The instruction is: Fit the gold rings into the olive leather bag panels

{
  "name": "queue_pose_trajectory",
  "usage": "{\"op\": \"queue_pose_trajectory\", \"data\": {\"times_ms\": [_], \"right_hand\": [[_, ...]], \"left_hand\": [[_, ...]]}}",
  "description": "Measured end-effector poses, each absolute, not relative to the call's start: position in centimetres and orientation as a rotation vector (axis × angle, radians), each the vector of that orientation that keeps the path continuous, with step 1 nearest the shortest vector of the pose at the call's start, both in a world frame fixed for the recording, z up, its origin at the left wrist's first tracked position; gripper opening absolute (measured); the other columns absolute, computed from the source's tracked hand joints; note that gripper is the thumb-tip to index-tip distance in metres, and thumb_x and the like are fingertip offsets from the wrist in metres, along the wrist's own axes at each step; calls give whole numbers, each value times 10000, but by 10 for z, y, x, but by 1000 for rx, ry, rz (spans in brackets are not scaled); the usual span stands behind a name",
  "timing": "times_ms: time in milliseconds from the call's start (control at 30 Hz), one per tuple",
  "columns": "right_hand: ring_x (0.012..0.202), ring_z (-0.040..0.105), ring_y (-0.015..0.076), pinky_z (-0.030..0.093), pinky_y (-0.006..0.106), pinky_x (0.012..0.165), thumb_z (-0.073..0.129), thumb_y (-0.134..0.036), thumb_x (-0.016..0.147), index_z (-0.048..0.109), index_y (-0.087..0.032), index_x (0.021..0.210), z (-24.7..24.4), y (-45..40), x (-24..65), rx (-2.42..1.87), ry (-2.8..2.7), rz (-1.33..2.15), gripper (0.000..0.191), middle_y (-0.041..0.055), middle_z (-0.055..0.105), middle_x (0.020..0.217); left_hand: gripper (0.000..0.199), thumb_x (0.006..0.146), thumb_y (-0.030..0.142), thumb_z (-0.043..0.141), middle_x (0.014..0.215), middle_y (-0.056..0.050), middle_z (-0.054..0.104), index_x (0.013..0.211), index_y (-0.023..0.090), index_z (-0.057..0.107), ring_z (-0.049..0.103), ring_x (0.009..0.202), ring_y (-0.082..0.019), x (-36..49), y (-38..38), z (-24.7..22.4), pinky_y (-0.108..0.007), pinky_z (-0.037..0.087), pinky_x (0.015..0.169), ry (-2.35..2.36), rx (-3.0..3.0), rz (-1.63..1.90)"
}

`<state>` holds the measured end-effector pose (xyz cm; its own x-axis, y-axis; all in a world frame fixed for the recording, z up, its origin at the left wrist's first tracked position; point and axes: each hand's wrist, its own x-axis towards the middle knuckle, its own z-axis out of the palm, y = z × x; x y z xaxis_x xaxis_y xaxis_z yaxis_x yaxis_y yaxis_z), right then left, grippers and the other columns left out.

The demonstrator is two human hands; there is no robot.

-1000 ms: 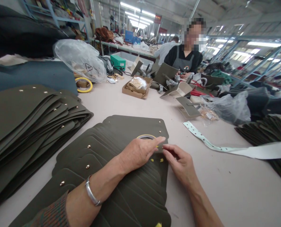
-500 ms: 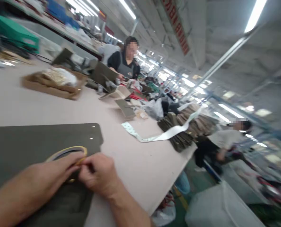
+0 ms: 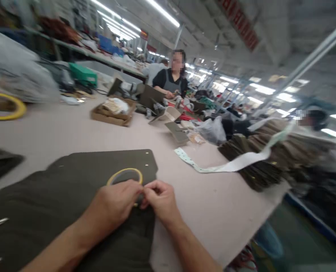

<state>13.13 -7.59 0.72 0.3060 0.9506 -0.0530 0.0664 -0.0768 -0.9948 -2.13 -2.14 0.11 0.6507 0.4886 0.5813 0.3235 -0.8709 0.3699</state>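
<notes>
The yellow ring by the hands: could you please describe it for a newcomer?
On the pale table lie dark sheets. Near their right edge, the yellow ring shows just behind the left hand. The other yellow ring is cut by the picture's left edge.

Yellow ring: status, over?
Left hand on yellow ring. Right hand close beside, pinch contents unclear. Ring over dark panels, near side hidden by hands.

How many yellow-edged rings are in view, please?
2: one ring at the left hand, over the dark sheets; another ring at far left, beside the plastic bag. More may be hidden.
</notes>
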Motion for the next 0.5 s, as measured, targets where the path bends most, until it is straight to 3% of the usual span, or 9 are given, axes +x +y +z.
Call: {"op": "queue_pose_trajectory", "data": {"times_ms": [267, 500], "right_hand": [[407, 577, 95, 494, 192, 429, 771, -398, 629, 642, -141, 688, -5, -67, 171, -1483, -770, 1089, 294, -31, 607, 507], [481, 599, 118, 532, 233, 488, 743, -484, 678, 703, -123, 777, -8, -68, 187, -1685, -1080, 1079, 377, 17, 641, 594]], "left_hand": [[181, 963, 191, 376, 775, -10, 602, 865, 177, 527, 590, 717, -137, -14, -31, 12, -248, 449, 632, 802, 2689, 927], [110, 936, 170, 447, 858, -32, 613, 883, 188, 541, 562, 792, -199, -16, -22, 10, -311, 473, 669, 1057, 2794, 440]]}}
